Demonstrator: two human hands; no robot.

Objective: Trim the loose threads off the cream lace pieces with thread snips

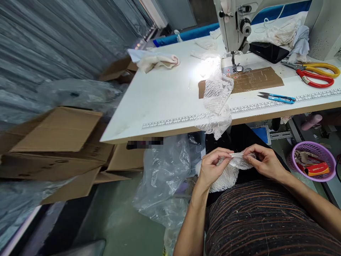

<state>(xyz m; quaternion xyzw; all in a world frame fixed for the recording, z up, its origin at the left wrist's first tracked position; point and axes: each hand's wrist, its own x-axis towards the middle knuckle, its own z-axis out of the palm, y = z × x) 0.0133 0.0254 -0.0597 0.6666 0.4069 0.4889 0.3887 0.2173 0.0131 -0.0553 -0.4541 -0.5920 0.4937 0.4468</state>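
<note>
Over my lap, both hands pinch the edge of a piece of white lace fabric (226,177). My left hand (213,165) grips it between thumb and fingertips, with the lace hanging down beside it. A short way to the right, my right hand (262,161) pinches the same edge, so a narrow strip stretches between the two. Another white lace piece (217,92) lies on the sewing table (165,96) and drapes over its front edge. Behind it stands the sewing machine (233,35), its needle area lit by a lamp.
Blue thread snips (277,97), red-handled scissors (317,79), yellow-handled scissors (323,67) and a black phone (269,51) lie at the table's right. A purple basket (314,145) stands below right. Cardboard boxes (55,131) and clear plastic bags (165,170) occupy the floor at left.
</note>
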